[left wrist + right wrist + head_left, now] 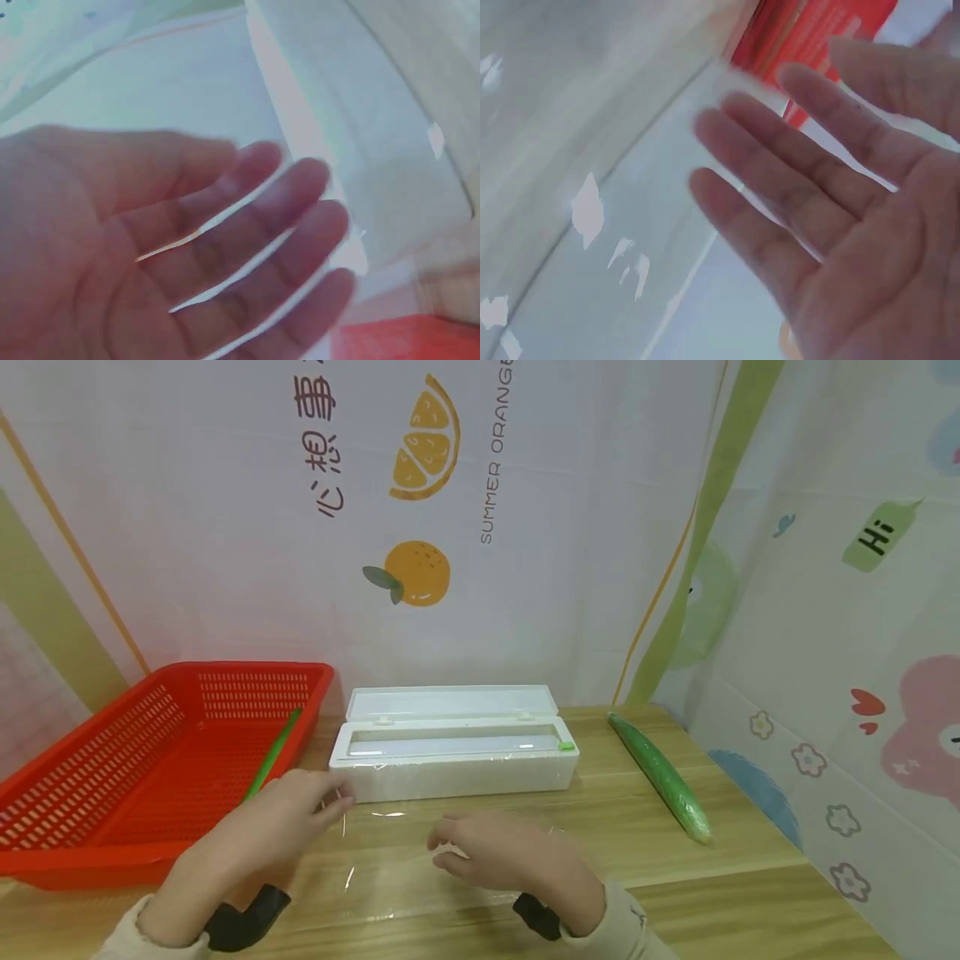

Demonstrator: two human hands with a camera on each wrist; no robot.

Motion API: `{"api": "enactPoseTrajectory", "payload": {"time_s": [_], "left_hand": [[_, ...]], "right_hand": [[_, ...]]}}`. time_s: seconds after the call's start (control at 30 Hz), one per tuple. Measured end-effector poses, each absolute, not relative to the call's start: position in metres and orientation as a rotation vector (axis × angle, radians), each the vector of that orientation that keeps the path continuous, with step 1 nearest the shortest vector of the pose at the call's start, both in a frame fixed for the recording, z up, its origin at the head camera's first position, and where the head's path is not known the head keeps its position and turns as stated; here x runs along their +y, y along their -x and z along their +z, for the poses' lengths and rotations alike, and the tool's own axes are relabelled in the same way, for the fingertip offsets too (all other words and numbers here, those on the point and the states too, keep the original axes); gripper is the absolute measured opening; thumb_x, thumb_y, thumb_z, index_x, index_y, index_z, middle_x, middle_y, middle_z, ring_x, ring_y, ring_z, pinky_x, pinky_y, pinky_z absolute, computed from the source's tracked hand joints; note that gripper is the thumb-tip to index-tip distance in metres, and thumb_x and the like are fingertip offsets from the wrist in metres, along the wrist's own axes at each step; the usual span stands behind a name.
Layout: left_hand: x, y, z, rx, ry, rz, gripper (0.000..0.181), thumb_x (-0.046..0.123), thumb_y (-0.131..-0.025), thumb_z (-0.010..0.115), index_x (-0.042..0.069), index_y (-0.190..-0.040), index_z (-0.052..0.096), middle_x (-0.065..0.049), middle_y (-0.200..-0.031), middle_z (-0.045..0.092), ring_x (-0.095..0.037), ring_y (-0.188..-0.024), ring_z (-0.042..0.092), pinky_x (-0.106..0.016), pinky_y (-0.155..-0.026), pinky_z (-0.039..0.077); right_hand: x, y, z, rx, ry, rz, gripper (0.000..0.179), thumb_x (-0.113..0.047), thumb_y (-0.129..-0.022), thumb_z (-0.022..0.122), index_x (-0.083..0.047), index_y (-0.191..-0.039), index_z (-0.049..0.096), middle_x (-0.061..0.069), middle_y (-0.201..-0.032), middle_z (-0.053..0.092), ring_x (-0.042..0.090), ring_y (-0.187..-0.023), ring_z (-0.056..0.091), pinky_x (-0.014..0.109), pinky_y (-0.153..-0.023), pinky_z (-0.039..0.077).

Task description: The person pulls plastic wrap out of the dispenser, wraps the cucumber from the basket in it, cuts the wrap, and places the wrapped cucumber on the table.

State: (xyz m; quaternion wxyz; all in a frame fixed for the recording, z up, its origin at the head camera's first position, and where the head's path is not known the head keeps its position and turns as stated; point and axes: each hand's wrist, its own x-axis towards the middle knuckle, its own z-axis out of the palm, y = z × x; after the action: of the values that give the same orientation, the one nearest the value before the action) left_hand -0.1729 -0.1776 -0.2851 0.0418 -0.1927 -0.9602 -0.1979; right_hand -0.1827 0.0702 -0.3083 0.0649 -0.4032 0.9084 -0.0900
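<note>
A white cling film dispenser [457, 777] stands with its lid raised, a pale roll inside and a green slider at its right end. Clear film [386, 860] seems to lie on the wood in front, showing mainly as glints. My left hand [288, 814] hovers by the box's front left corner, fingers loosely bent and holding nothing visible. Over the film, in front of the box, is my right hand [502, 856], its fingers apart and relaxed in the right wrist view. A shiny green cucumber [660, 777] lies to the right of the dispenser.
At the left stands a red plastic basket [172, 856] with a long green vegetable [273, 756] along its right side, partly hidden by my left hand. A printed curtain [555, 610] hangs behind the wooden table [750, 893] and along its right.
</note>
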Motion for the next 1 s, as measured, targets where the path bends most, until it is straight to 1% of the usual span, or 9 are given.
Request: {"api": "enactPoseTrajectory", "payload": {"time_s": [0.23, 0.37, 0.47, 0.57, 0.67, 0.77, 0.9, 0.97, 1.0], "left_hand": [[-0.192, 0.189, -0.254, -2.86, 0.567, -0.803, 0.01, 0.017, -0.089, 0.06, 0.009, -0.096, 0.063, 0.005, -0.073, 0.061, -0.011, -0.068, 0.054, -0.026, -0.059, 0.045], [-0.201, 0.201, -0.238, -2.836, 0.535, -0.824, 0.013, 0.016, -0.09, 0.059, 0.007, -0.099, 0.063, 0.002, -0.077, 0.064, -0.013, -0.071, 0.056, -0.027, -0.061, 0.046], [-0.211, 0.212, -0.229, -2.838, 0.469, -0.787, 0.015, 0.015, -0.091, 0.056, 0.005, -0.101, 0.062, 0.0, -0.079, 0.065, -0.016, -0.074, 0.057, -0.028, -0.063, 0.046], [-0.222, 0.224, -0.225, -2.855, 0.39, -0.807, 0.021, 0.016, -0.093, 0.053, 0.002, -0.107, 0.059, -0.005, -0.085, 0.066, -0.018, -0.077, 0.058, -0.03, -0.066, 0.051], [-0.235, 0.237, -0.226, -2.859, 0.321, -0.862, 0.026, 0.018, -0.095, 0.05, -0.001, -0.112, 0.056, -0.011, -0.09, 0.066, -0.02, -0.079, 0.059, -0.032, -0.068, 0.053], [-0.25, 0.248, -0.23, -2.859, 0.261, -0.92, 0.031, 0.021, -0.097, 0.046, -0.002, -0.116, 0.053, -0.019, -0.1, 0.065, -0.022, -0.083, 0.059, -0.028, -0.068, 0.052], [-0.269, 0.257, -0.237, -2.846, 0.167, -1.01, 0.039, 0.024, -0.099, 0.042, -0.005, -0.124, 0.047, -0.027, -0.115, 0.058, -0.019, -0.087, 0.058, -0.021, -0.067, 0.049], [-0.278, 0.262, -0.241, -2.839, 0.11, -1.075, 0.044, 0.027, -0.099, 0.039, -0.006, -0.127, 0.044, -0.029, -0.121, 0.053, -0.019, -0.09, 0.058, -0.023, -0.07, 0.051], [-0.283, 0.264, -0.244, -2.836, 0.087, -1.136, 0.046, 0.027, -0.099, 0.038, -0.006, -0.131, 0.041, -0.03, -0.125, 0.05, -0.023, -0.094, 0.058, -0.026, -0.075, 0.052]], "right_hand": [[0.008, 0.177, -0.317, 2.761, 1.592, -0.138, 0.036, -0.024, -0.094, 0.052, -0.016, -0.13, 0.051, -0.001, -0.133, 0.05, 0.006, -0.12, 0.05, 0.017, -0.099, 0.039], [-0.022, 0.175, -0.322, 2.813, 1.714, -0.085, 0.042, -0.023, -0.093, 0.052, -0.014, -0.133, 0.046, 0.0, -0.137, 0.045, 0.007, -0.123, 0.047, 0.014, -0.102, 0.034], [-0.042, 0.173, -0.326, 2.872, 1.749, -0.102, 0.05, -0.025, -0.092, 0.054, -0.015, -0.139, 0.039, 0.001, -0.142, 0.039, 0.007, -0.128, 0.042, 0.013, -0.104, 0.031], [-0.057, 0.17, -0.329, 2.922, 1.688, -0.107, 0.059, -0.029, -0.092, 0.054, -0.021, -0.145, 0.028, 0.0, -0.15, 0.027, 0.007, -0.133, 0.035, 0.015, -0.102, 0.034], [-0.067, 0.167, -0.332, 2.987, 1.638, -0.075, 0.061, -0.029, -0.092, 0.054, -0.029, -0.146, 0.025, 0.0, -0.152, 0.022, 0.009, -0.133, 0.037, 0.015, -0.095, 0.041], [-0.072, 0.163, -0.335, 3.051, 1.637, -0.016, 0.061, -0.029, -0.092, 0.054, -0.033, -0.145, 0.025, 0.001, -0.15, 0.024, 0.009, -0.132, 0.038, 0.015, -0.096, 0.04], [-0.073, 0.161, -0.334, 3.098, 1.68, 0.042, 0.06, -0.029, -0.091, 0.054, -0.031, -0.145, 0.027, 0.002, -0.149, 0.028, 0.01, -0.133, 0.037, 0.017, -0.103, 0.033], [-0.074, 0.16, -0.334, 3.094, 1.655, 0.049, 0.061, -0.03, -0.091, 0.054, -0.032, -0.145, 0.026, 0.001, -0.149, 0.026, 0.009, -0.133, 0.036, 0.017, -0.103, 0.033], [-0.075, 0.16, -0.333, 3.088, 1.639, 0.047, 0.061, -0.03, -0.091, 0.054, -0.033, -0.145, 0.026, 0.001, -0.15, 0.025, 0.009, -0.133, 0.035, 0.017, -0.103, 0.034]]}}
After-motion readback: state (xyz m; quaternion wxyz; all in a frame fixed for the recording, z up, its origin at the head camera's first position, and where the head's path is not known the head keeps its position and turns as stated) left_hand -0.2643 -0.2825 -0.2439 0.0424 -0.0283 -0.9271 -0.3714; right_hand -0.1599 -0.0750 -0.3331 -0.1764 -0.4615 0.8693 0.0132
